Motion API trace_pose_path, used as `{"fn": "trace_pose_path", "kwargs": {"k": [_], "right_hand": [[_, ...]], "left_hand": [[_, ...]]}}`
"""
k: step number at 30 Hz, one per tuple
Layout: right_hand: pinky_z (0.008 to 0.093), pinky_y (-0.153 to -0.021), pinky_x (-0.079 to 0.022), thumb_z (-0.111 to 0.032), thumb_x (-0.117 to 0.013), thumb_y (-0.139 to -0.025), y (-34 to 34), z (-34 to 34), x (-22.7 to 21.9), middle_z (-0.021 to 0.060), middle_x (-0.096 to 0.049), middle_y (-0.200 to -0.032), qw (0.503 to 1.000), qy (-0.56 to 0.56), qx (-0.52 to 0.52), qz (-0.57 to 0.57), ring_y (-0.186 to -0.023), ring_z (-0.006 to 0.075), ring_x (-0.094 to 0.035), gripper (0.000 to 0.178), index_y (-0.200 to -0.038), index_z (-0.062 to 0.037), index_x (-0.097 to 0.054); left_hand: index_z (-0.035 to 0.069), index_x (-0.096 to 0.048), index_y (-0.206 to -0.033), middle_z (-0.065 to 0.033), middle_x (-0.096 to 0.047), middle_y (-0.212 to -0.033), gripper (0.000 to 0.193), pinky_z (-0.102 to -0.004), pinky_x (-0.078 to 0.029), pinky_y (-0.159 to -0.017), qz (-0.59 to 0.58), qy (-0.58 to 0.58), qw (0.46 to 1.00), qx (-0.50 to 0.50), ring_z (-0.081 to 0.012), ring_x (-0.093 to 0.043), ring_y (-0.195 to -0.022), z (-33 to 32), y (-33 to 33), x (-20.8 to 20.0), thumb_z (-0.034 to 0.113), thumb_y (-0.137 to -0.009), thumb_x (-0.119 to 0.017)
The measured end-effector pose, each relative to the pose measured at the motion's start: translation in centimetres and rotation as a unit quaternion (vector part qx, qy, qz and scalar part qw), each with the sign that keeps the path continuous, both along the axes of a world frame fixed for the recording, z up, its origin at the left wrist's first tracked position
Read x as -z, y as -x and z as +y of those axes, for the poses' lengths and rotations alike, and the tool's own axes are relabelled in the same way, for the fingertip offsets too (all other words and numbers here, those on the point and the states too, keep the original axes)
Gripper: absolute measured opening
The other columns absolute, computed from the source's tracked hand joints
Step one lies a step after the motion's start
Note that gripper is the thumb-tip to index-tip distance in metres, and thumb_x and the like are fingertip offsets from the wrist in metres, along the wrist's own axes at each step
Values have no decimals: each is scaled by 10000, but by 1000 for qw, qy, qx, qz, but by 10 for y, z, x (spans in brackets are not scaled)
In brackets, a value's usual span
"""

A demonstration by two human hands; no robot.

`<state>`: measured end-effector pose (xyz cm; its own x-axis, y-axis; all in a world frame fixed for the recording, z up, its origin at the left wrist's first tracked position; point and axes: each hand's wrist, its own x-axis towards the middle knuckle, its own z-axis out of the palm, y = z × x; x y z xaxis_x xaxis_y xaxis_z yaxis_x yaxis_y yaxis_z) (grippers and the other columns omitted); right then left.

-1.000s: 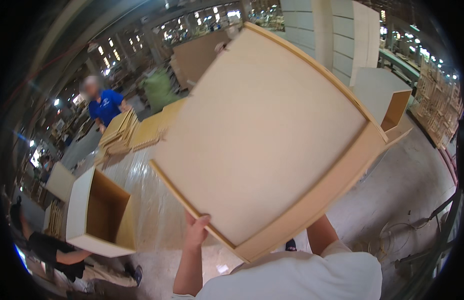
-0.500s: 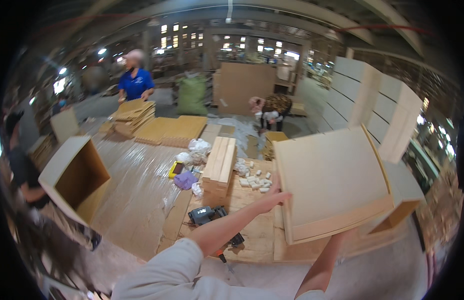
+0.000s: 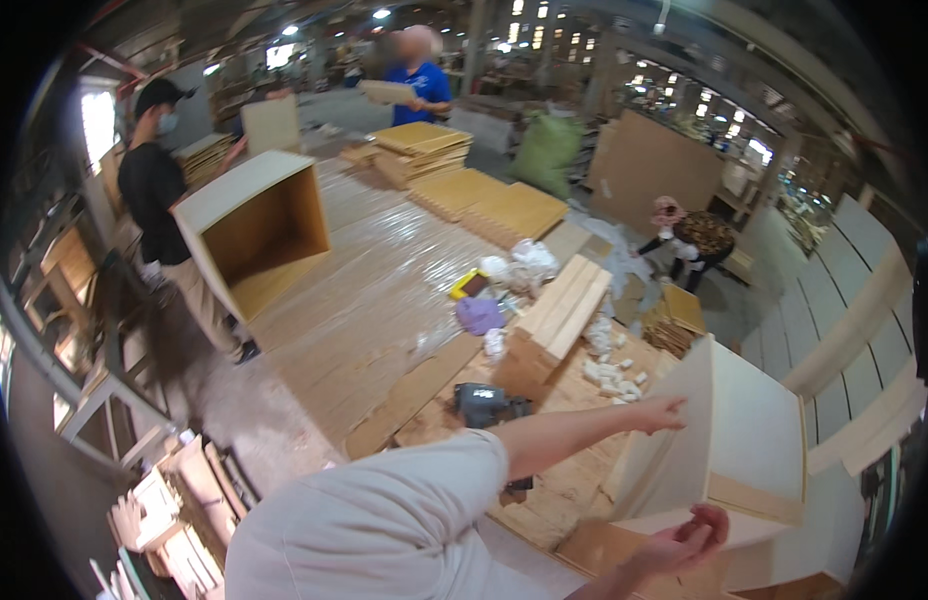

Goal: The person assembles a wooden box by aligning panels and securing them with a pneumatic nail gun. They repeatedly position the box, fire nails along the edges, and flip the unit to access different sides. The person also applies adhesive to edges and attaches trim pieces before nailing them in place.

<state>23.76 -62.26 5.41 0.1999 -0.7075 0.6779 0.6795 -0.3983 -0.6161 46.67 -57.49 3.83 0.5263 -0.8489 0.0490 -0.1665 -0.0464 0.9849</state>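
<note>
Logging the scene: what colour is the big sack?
The sack is light green, clearest in the head view.

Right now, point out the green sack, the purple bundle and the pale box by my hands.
Green sack [image 3: 547, 155]: head view, middle of its bulging side.
Purple bundle [image 3: 481, 316]: head view, its crumpled middle.
Pale box [image 3: 740, 430]: head view, its broad panel.

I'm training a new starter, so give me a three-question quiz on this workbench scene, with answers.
1. True or false: the left hand and right hand are both near a pale box.
2. Which colour is the bulging sack: (a) red, (b) green, (c) purple?
3. Fill in: the dark power tool lies ____ the person than the stacked wooden strips.

Key: 1. True. 2. (b). 3. Nearer to.
</note>
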Motion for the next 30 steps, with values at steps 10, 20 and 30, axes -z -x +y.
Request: {"fn": "trace_pose_path", "kwargs": {"k": [10,20,30], "right_hand": [[240,-647,-468,-74,-530,-918,-128,228,59,44,-578,-797,877,-28,-391,278,-704,98,-545,112,-996,-12,-582],[303,-803,-493,-266,-670,-860,-212,654,99,141,-621,-1080,638,231,-655,333,-952,180,-607,507,-1255,5,-503],[371,-630,-454,-398,-551,-918,-258,859,54,157,-616,-728,731,224,-571,299,-685,255,-608,391,-930,-12,-610]], "left_hand": [[55,-610,-1071,-24,-619,-804,347,-245,-428,-518,200,-39,886,-416,-84,-580,-651,473,95,119,355,-897,-594],[6,-638,-900,-68,-628,-663,194,-264,-495,-493,252,-81,652,-710,-130,-599,-564,719,272,208,191,-877,-586],[-24,-605,-881,-92,-651,-691,183,-256,-512,-529,180,-12,580,-794,-143,-638,-609,778,321,234,157,-884,-580]]}}
